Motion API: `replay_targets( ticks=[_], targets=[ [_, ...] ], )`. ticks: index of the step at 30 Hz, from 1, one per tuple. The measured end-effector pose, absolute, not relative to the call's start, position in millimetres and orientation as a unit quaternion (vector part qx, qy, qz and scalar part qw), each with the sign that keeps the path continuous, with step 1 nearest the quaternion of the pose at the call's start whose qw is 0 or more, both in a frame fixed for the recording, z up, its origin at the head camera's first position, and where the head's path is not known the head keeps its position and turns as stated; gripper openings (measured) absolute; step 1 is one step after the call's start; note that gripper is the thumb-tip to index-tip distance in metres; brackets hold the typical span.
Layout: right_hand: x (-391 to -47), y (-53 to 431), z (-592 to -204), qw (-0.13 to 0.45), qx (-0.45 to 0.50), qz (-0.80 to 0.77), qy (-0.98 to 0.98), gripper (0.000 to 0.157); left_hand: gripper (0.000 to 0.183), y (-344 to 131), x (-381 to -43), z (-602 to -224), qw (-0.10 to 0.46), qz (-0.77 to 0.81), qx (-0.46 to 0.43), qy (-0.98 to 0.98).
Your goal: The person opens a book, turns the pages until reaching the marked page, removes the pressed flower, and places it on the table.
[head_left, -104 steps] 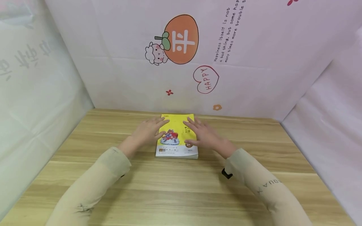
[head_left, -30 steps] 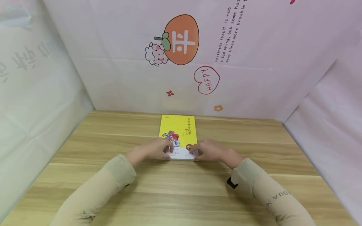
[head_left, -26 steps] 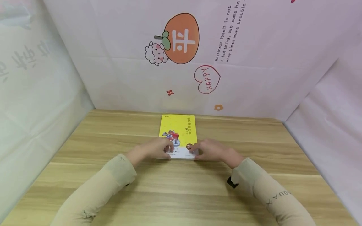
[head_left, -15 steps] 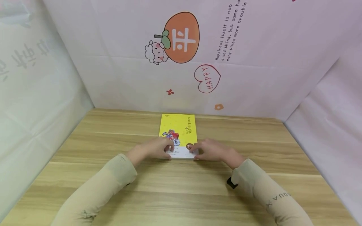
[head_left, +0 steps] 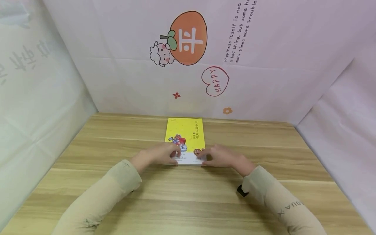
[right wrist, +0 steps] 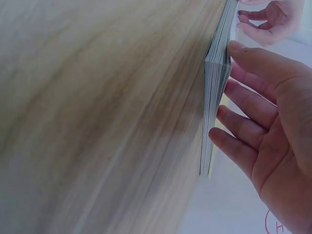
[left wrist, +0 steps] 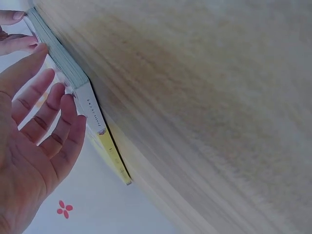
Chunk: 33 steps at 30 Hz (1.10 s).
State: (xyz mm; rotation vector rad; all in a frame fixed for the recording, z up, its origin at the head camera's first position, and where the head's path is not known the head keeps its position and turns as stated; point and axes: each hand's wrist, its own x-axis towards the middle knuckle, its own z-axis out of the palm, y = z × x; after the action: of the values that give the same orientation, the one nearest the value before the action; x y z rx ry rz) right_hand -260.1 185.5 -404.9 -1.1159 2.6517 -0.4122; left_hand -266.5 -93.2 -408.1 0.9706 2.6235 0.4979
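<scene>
A thick book (head_left: 188, 130) with a yellow and white cover lies flat on the wooden table (head_left: 188, 195). My left hand (head_left: 164, 153) rests on its near left corner, with loosely bent fingers. In the left wrist view the fingertips (left wrist: 78, 117) touch the cover along the spine side, and the thumb lies at the front edge. On the near right corner rests my right hand (head_left: 218, 156) in a mirrored pose. Its thumb is at the page edge in the right wrist view, with the fingers (right wrist: 239, 141) spread along the side. Both palms are off the book.
A pale printed cloth (head_left: 132, 85) hangs behind the table, close to the book's far edge. White cloth walls stand at the left (head_left: 53, 114) and right (head_left: 346, 107). Under the right sleeve a black strap (head_left: 242, 191) shows.
Since the earliest frame both hands have come back towards me, from the middle of the book to its near corners, and their fingers have bent. Over the last second the hands and book stay put.
</scene>
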Motion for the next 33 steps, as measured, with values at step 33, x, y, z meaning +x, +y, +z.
replay_targets(
  ticks=[33],
  targets=[
    [-261.2,183.9,-393.6,0.103,-0.407,-0.127,0.899,0.029,0.017,-96.7,-262.9,-400.7,0.134,0.161,0.38,0.901]
  ],
)
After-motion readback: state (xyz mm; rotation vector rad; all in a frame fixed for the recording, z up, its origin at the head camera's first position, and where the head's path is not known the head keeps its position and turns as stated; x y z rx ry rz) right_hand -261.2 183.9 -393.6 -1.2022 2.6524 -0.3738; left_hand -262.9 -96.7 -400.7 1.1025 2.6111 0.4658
